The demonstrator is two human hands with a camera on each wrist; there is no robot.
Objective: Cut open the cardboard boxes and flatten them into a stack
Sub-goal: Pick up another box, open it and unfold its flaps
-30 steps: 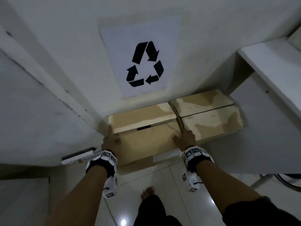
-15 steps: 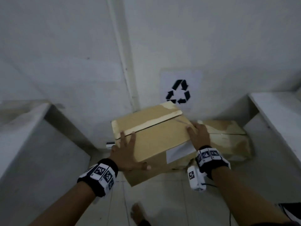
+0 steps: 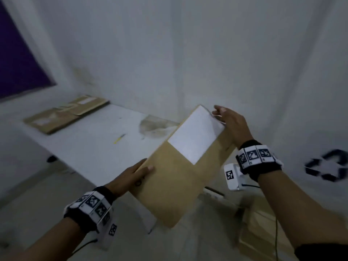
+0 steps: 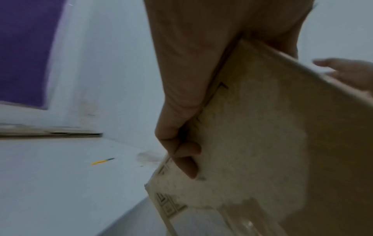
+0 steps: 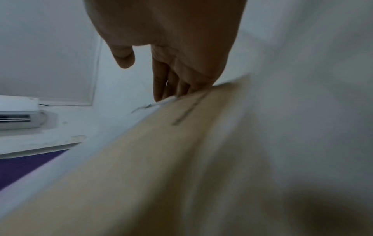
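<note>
I carry a closed brown cardboard box (image 3: pixel 175 185) with a white label (image 3: pixel 195 134), tilted in the air beside the white table (image 3: pixel 90 153). My left hand (image 3: pixel 138 175) grips its near left edge, thumb on top and fingers curled under, as the left wrist view shows on the box (image 4: pixel 262 143). My right hand (image 3: pixel 228 120) lies against the far right corner with straight fingers (image 5: pixel 171 83) on the box's side (image 5: pixel 161 159) and the thumb held off. A yellow cutter (image 3: pixel 119 138) lies on the table. Flattened cardboard (image 3: pixel 66 113) is stacked at the table's far left.
More brown boxes (image 3: pixel 263 234) sit on the floor at lower right, below a recycling sign (image 3: pixel 327 166) on the wall. A grey smudge (image 3: pixel 156 127) marks the table near the wall. A purple panel (image 3: pixel 17 59) fills the upper left.
Both hands have lifted the box off the pile on the floor and swung it left toward the table. The view has turned left, with the recycling sign now at the right edge.
</note>
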